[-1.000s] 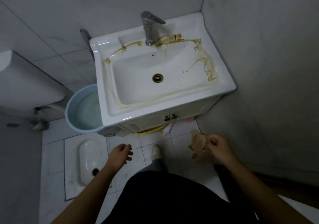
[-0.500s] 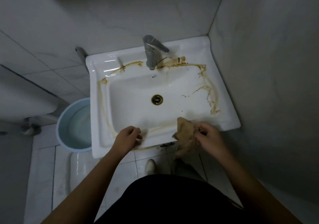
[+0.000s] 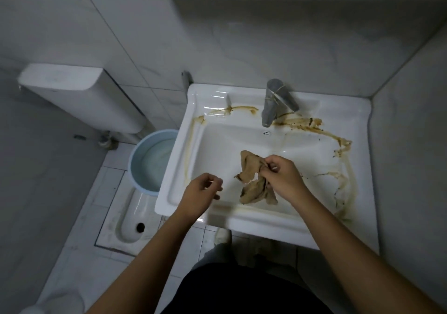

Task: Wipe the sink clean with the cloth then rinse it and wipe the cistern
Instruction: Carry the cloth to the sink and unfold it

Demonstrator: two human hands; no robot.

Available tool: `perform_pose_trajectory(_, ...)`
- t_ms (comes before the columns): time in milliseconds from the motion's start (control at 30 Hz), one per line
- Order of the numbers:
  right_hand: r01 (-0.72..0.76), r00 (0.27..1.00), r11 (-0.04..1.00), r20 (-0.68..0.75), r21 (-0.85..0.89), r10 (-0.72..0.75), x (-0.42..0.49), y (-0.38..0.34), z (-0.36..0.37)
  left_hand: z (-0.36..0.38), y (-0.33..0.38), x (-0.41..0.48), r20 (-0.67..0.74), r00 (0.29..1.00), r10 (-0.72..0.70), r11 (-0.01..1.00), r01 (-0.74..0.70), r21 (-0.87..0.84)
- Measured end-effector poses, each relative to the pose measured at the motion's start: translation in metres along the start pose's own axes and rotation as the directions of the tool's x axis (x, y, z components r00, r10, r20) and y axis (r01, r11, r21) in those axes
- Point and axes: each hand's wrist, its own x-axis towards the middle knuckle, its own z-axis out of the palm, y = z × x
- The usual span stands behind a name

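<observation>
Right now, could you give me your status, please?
Right hand grips cloth over sink. Left hand empty, loosely curled. Brown stains on rim, unwiped. Nothing in the way.

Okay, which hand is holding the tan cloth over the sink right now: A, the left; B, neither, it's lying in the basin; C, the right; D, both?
C: the right hand pinches the crumpled tan cloth above the white ceramic sink, while the left hand beside it holds nothing.
</observation>
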Motion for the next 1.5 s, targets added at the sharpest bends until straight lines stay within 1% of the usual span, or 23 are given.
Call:
perform_pose_trajectory(100,-0.008,1.0,1.0,0.008,0.022,0.007,0.005,-0.003,0.003,0.016,0.021,0.012,0.123,0.992,0.028,0.999,-0.024,-0.027)
perform_pose_trajectory(200,-0.005,1.0,0.998,0.011,0.055,0.005,0.007,-0.005,0.0,0.031,0.037,0.028,0.222,0.975,0.015,0.996,0.005,-0.089)
perform_pose_trajectory(233,-0.004,1.0,0.999,0.014,0.054,0.003,0.008,-0.006,-0.002,0.034,0.039,0.033,0.217,0.976,0.022,0.993,0.004,-0.117)
perform_pose_trajectory(333,-0.02,1.0,0.998,-0.007,0.054,0.021,0.012,-0.009,-0.013,0.035,0.043,0.052,0.142,0.989,0.028,0.99,-0.008,-0.144)
perform_pose_trajectory(433,-0.035,0.997,0.998,-0.061,0.059,0.038,0.022,-0.011,-0.024,0.03,0.047,0.073,0.143,0.99,-0.013,0.977,0.043,-0.21)
perform_pose_trajectory(500,-0.047,0.994,0.997,-0.096,0.061,0.052,0.029,-0.011,-0.027,0.029,0.051,0.088,0.207,0.974,-0.091,0.942,0.152,-0.299)
perform_pose_trajectory(533,-0.056,0.993,0.996,-0.104,0.062,0.062,0.033,-0.011,-0.026,0.03,0.051,0.095,0.271,0.951,-0.152,0.907,0.243,-0.344)
perform_pose_trajectory(567,-0.067,0.992,0.996,-0.104,0.06,0.073,0.037,-0.009,-0.024,0.032,0.051,0.101,0.353,0.911,-0.213,0.87,0.341,-0.355)
perform_pose_trajectory(633,-0.074,0.995,0.996,-0.07,0.047,0.078,0.043,-0.003,-0.016,0.037,0.046,0.112,0.498,0.81,-0.309,0.826,0.488,-0.281)
perform_pose_trajectory(667,-0.073,0.996,0.997,-0.045,0.036,0.074,0.045,0.002,-0.011,0.04,0.042,0.115,0.533,0.778,-0.333,0.823,0.515,-0.238)
perform_pose_trajectory(700,-0.075,0.997,0.997,-0.029,0.018,0.075,0.046,0.007,-0.007,0.043,0.037,0.119,0.533,0.776,-0.338,0.833,0.51,-0.214)
perform_pose_trajectory(733,-0.083,0.996,0.996,-0.023,-0.013,0.083,0.046,0.012,-0.004,0.044,0.032,0.123,0.511,0.795,-0.328,0.843,0.49,-0.221)
perform_pose_trajectory(833,-0.124,0.992,0.989,-0.031,-0.081,0.122,0.044,0.024,-0.004,0.038,0.023,0.133,0.426,0.863,-0.272,0.839,0.429,-0.336)
perform_pose_trajectory(900,-0.128,0.991,0.988,-0.04,-0.085,0.125,0.044,0.026,-0.007,0.033,0.022,0.142,0.4,0.876,-0.27,0.8,0.436,-0.413)
perform_pose_trajectory(967,-0.116,0.992,0.992,-0.051,-0.048,0.114,0.045,0.023,-0.011,0.034,0.021,0.147,0.407,0.863,-0.299,0.799,0.46,-0.388)
perform_pose_trajectory(1067,-0.106,0.994,0.994,-0.022,0.027,0.106,0.048,0.008,-0.011,0.047,0.023,0.145,0.439,0.829,-0.348,0.848,0.478,-0.23)
perform_pose_trajectory(1133,-0.109,0.994,0.989,0.013,0.096,0.109,0.047,-0.003,-0.012,0.059,0.027,0.139,0.436,0.819,-0.373,0.858,0.483,-0.173)
perform_pose_trajectory(1233,-0.116,0.993,0.979,0.014,0.169,0.116,0.047,-0.01,-0.014,0.068,0.031,0.134,0.417,0.816,-0.401,0.834,0.513,-0.202)
perform_pose_trajectory(1367,-0.16,0.982,0.975,-0.073,0.151,0.172,0.059,0.006,-0.014,0.066,0.025,0.131,0.552,0.779,-0.297,0.783,0.53,-0.326)
perform_pose_trajectory(1433,-0.216,0.965,0.962,-0.113,0.164,0.236,0.066,0.02,-0.012,0.062,0.021,0.129,0.521,0.815,-0.254,0.81,0.474,-0.346)
perform_pose_trajectory(1500,-0.255,0.954,0.958,-0.127,0.131,0.271,0.069,0.032,-0.012,0.056,0.015,0.129,0.43,0.878,-0.212,0.896,0.35,-0.273)
